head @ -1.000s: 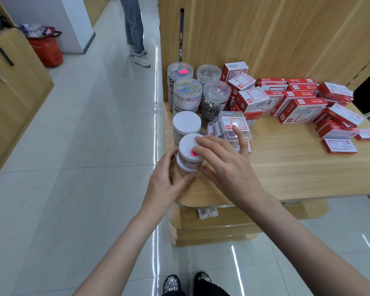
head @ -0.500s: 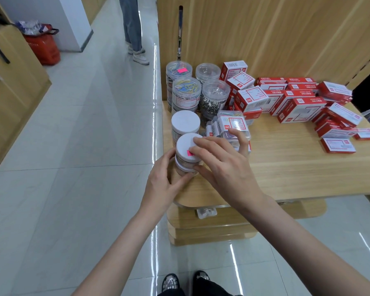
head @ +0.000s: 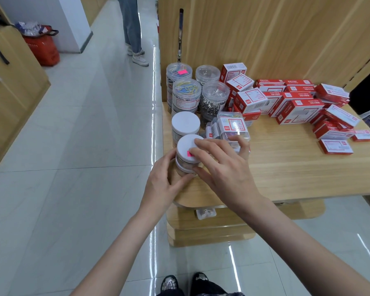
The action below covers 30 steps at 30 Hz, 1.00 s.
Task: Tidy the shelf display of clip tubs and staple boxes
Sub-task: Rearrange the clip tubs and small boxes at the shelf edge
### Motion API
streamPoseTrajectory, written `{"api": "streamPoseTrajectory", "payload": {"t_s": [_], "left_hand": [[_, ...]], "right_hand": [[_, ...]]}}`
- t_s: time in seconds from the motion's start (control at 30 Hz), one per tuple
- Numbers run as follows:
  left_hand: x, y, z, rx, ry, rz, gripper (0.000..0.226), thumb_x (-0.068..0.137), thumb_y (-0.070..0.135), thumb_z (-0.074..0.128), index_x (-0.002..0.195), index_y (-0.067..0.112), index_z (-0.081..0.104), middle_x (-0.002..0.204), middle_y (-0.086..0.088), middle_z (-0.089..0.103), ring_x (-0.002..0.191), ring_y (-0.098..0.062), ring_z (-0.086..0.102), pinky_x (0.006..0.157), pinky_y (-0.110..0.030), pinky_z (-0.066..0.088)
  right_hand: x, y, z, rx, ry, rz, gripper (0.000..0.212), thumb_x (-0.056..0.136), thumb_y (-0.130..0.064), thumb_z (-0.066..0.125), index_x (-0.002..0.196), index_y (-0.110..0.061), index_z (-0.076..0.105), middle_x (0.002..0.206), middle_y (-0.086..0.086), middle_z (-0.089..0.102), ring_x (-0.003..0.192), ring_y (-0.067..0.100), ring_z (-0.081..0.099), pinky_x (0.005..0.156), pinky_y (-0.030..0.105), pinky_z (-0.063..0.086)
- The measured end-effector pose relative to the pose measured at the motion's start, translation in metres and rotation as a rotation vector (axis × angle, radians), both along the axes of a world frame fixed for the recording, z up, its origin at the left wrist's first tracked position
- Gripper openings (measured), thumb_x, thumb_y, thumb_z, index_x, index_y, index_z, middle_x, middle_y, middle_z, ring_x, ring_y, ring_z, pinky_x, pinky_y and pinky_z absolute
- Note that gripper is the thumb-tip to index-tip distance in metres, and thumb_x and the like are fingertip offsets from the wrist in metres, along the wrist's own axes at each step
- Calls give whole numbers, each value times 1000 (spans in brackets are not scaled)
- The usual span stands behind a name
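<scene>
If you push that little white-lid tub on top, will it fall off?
Probably, yes. The white-lid tub sits stacked on another tub near the table corner, so a shove may topple it. Being round, it would likely roll. Both hands steady it: left hand, right hand.

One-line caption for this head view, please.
Both hands, left hand and right hand, grip stacked white-lidded tubs at the shelf corner.

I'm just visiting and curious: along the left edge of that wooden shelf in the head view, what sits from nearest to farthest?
White-lidded tub with a pink sticker, held by the left hand and right hand → plain white-lidded tub → clear tub of coloured clips → clear tub with a pink sticker.
</scene>
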State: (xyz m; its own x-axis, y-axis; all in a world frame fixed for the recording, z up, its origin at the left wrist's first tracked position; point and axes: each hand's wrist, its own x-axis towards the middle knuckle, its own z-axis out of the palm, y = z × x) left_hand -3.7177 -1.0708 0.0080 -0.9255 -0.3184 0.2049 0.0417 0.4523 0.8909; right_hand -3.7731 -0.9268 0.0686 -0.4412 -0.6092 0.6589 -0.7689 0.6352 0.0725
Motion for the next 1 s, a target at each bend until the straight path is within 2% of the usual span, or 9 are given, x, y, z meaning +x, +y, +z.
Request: {"api": "streamPoseTrajectory", "payload": {"t_s": [0.17, 0.23, 0.4, 0.47, 0.6, 0.7, 0.77, 0.9, 1.0], "left_hand": [[6, -5, 10, 8, 21, -74, 63, 71, 51, 62, 128, 33, 42, 125, 14, 53, 115, 3, 47, 91, -9, 35], [9, -9, 14, -27, 47, -57, 57, 73, 49, 56, 126, 31, 44, 124, 13, 53, 114, 7, 46, 89, -3, 31], [-1, -19, 35, -144, 193, 49, 43, 79, 35, 48, 119, 18, 50, 117, 3, 56, 110, -6, 50, 94, -8, 33], [-9, -14, 51, -188, 242, 40, 40, 81, 31, 46, 119, 18, 50, 115, 5, 54, 110, -8, 49, 95, -10, 32], [-24, -2, 74, -274, 275, 4, 38, 81, 27, 44, 116, 15, 54, 117, 9, 52, 112, -9, 47, 98, -15, 31], [-37, 6, 81, -340, 257, -8, 36, 82, 26, 43, 113, 18, 58, 117, 15, 50, 113, -8, 47, 99, -24, 33], [-44, 12, 84, -367, 226, 14, 34, 83, 29, 42, 110, 20, 61, 116, 17, 50, 114, -9, 46, 99, -30, 33], [-55, 19, 85, -389, 144, 64, 32, 82, 36, 40, 105, 29, 61, 116, 16, 52, 114, -12, 46, 101, -40, 33], [-57, 25, 83, -388, 86, 100, 32, 81, 40, 40, 104, 31, 61, 116, 9, 55, 114, -15, 47, 101, -44, 34]], "right_hand": [[-3, 12, 7, 4, -101, 50, 19, 84, -24, 60, 101, -17, 65, 112, -1, 64, 104, 18, 60, 95, 43, 32], [-7, 25, 14, -44, -146, 26, 20, 85, -26, 58, 101, -15, 65, 112, -1, 64, 104, 17, 57, 97, 40, 27], [-27, 53, 29, -144, -220, -32, 26, 87, -30, 53, 101, -11, 64, 110, 2, 64, 99, 21, 53, 92, 37, 31], [-39, 60, 34, -180, -323, 14, 31, 85, -32, 56, 106, -9, 62, 116, 5, 60, 105, 21, 50, 92, 36, 37], [-65, 68, 47, -41, -632, 147, 58, 75, -42, 69, 123, -14, 51, 134, 2, 43, 123, 13, 36, 103, 20, 25], [-84, 68, 47, 205, -555, 200, 61, 74, -37, 73, 125, -15, 50, 137, 5, 43, 123, 19, 35, 102, 25, 26], [-92, 68, 47, 262, -461, 227, 55, 74, -36, 71, 120, -14, 52, 131, 7, 49, 113, 20, 37, 95, 25, 27], [-98, 63, 51, 323, -300, 253, 60, 68, -58, 53, 109, -14, 50, 113, 6, 60, 92, 25, 43, 81, 37, 42], [-103, 55, 52, 350, -252, 250, 65, 62, -59, 60, 105, -14, 42, 90, 6, 60, 83, 27, 44, 74, 37, 33]]}}
